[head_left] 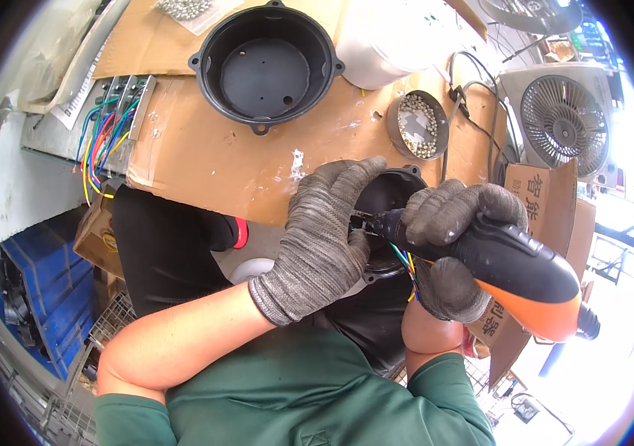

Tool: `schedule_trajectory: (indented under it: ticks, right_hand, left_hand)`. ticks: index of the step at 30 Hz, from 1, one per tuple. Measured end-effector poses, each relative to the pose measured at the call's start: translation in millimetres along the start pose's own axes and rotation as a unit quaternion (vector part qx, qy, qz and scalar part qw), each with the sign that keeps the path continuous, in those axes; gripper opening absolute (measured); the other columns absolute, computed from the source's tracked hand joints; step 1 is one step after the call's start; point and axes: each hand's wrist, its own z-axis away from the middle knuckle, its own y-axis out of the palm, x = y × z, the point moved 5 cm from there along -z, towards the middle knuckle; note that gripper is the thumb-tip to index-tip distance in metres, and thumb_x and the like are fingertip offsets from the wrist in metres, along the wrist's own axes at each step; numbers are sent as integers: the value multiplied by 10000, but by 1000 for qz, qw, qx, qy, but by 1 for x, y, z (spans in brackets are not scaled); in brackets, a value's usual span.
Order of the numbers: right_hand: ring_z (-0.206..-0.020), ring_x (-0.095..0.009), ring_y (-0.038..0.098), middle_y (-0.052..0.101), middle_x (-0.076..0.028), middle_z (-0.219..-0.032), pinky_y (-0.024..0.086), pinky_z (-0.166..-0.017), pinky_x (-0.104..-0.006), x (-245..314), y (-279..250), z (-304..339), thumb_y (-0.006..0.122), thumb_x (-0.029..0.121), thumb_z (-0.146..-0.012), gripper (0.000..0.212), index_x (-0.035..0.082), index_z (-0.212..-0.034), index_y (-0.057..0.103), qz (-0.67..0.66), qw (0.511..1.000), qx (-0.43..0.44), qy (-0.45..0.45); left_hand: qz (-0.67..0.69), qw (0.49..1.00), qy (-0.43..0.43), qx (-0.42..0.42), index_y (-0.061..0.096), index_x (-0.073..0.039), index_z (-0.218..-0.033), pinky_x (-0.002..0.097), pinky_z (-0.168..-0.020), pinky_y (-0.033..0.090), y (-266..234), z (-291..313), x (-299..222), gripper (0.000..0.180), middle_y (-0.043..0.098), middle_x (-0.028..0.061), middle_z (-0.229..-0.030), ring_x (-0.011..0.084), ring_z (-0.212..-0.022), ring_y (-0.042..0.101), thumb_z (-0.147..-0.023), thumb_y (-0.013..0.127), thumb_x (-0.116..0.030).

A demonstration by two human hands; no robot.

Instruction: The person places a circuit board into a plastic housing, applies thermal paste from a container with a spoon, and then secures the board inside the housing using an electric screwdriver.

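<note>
My right hand (458,230), in a grey knit glove, is wrapped round an orange and black electric screwdriver (528,264). The tool lies nearly level, its tip pointing left into a black round housing (387,192) at the table's front edge. My left hand (324,230), gloved too, grips the housing's left side, fingers over the rim and thumb beside the screwdriver's tip. Green, yellow and blue wires (409,266) come out below the tool. What the tip touches is hidden between my hands. A second black round housing (265,70) with lugs stands farther back on the cardboard.
Right of the middle, a round tin (418,125) holds small screws. Behind it are a white tub (376,48) and a black cable (473,111). A bag of metal parts (187,11) lies at the back. Terminals with coloured wires (109,123) are left; a fan (566,123) stands right.
</note>
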Motion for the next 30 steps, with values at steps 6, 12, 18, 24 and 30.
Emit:
schedule_trajectory:
  ticks: [6,12,18,24,30]
  right_hand:
    - [-746,-214,608,609,-48,-859,512,-675,-371,-6,-3,-12,834,151,-796,698,46,-1414,528,-22,991,126,-29]
    - [-829,-233,605,606,-101,-942,515,-784,-418,-10,-10,-19,774,124,-810,658,14,-1408,521,-24,998,-53,-4]
    - [-803,-232,616,609,-85,-914,530,-771,-408,-10,-11,-23,782,127,-807,659,13,-1403,524,-22,999,0,-31]
    - [-713,-200,635,607,-29,-803,549,-659,-346,-6,0,-26,832,117,-768,668,24,-1371,563,-14,973,218,-74]
    - [-728,-232,636,613,-71,-782,542,-682,-374,-14,-8,-37,885,183,-783,612,1,-1277,573,-107,973,203,-35]
  left_hand:
    - [7,1000,-1,-6,527,-52,-1410,452,-1098,427,-2,1,1,717,536,226,-1305,408,-1240,523,-716,612,105]
    - [-4,1000,-2,-3,526,-55,-1418,461,-1111,414,-1,2,2,729,540,224,-1307,409,-1252,514,-711,593,109]
    - [15,999,17,-25,550,-76,-1394,526,-1072,415,1,0,2,720,562,242,-1288,458,-1198,528,-691,596,72]
    - [15,1000,2,-22,553,-77,-1389,525,-1065,424,0,0,2,718,565,240,-1282,454,-1181,538,-689,594,76]
    - [2,1000,12,-25,552,-79,-1392,523,-1066,423,-1,0,3,722,564,240,-1280,454,-1179,538,-688,598,76]
